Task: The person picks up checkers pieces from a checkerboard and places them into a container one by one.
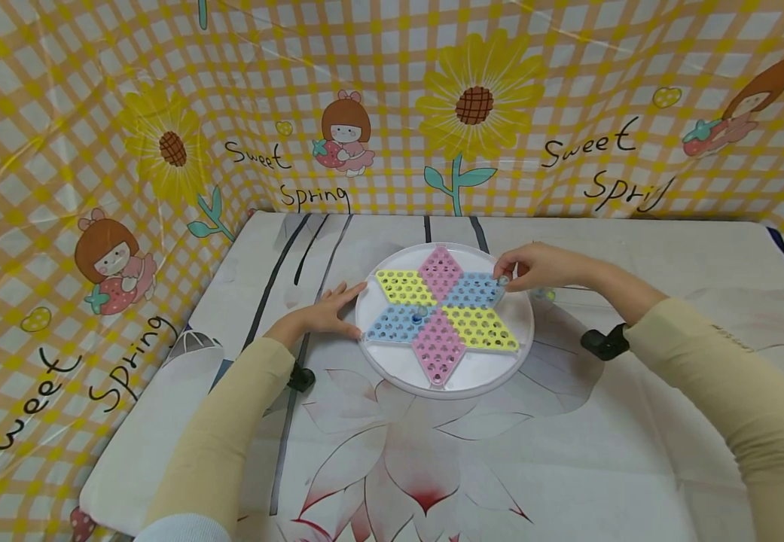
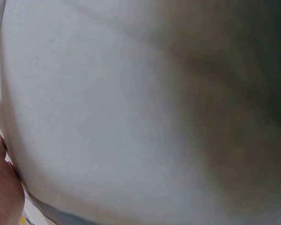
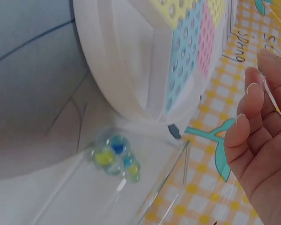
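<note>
A round white Chinese checkers board point(image 1: 381, 361) lies on the table, its star split into pink, yellow and blue points. Two glass marbles point(image 1: 419, 315) sit near the star's centre, by the inner end of the left blue point. At the board's left rim, my left hand point(image 1: 327, 311) rests with fingers and thumb spread; only its edge shows in the left wrist view. My right hand point(image 1: 534, 265) is over the upper right blue point, pinching a clear marble point(image 1: 503, 281) between thumb and fingertips. In the right wrist view, that marble is hidden behind the curled fingers point(image 3: 251, 101).
To the board's right, a clear plastic box point(image 3: 161, 185) holds several glass marbles point(image 3: 116, 157), partly behind the right forearm in the head view. A white floral cloth point(image 1: 405, 444) covers the table. Checked yellow fabric point(image 1: 392, 45) hangs behind and on the left.
</note>
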Demonstrator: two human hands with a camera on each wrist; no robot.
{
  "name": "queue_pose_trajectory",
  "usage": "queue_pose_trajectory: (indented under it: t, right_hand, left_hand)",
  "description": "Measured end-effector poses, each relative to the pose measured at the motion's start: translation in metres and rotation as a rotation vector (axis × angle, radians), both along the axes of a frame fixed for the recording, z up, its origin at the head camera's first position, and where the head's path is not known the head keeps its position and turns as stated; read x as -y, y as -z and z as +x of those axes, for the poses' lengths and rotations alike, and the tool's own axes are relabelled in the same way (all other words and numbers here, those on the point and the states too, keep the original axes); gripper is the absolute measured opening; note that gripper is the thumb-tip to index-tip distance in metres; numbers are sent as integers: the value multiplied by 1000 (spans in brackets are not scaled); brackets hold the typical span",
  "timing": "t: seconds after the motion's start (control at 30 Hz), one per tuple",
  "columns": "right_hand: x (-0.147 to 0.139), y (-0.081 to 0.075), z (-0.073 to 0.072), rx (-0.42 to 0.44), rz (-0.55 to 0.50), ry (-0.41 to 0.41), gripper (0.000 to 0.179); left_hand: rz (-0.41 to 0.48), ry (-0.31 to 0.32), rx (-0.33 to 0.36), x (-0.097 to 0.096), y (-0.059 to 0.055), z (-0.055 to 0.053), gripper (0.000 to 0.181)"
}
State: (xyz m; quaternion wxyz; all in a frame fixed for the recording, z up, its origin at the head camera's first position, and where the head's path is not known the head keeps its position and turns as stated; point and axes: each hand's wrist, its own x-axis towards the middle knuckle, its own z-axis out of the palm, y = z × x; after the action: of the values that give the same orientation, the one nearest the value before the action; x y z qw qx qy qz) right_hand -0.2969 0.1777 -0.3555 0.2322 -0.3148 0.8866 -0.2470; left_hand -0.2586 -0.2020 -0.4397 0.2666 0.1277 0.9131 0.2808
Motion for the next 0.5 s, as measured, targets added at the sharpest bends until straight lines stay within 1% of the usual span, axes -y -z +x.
queue_pose_trajectory:
  t: [0.13,0.23,0.33,0.5]
  right_hand:
    - [-9,-2,-2,-19,-7,15,17]
    - [-16,-2,-4,-21,-11,24,19]
    - [-23,-3,-6,-23,-15,44,21]
    - [-34,-5,-7,-42,-12,75,18]
  left_hand:
    - [0,-3,2,0,0,0,98]
    - [1,-4,0,0,0,0,97]
    - [4,-2,1,0,1,0,97]
    - [2,-5,-1,0,1,0,97]
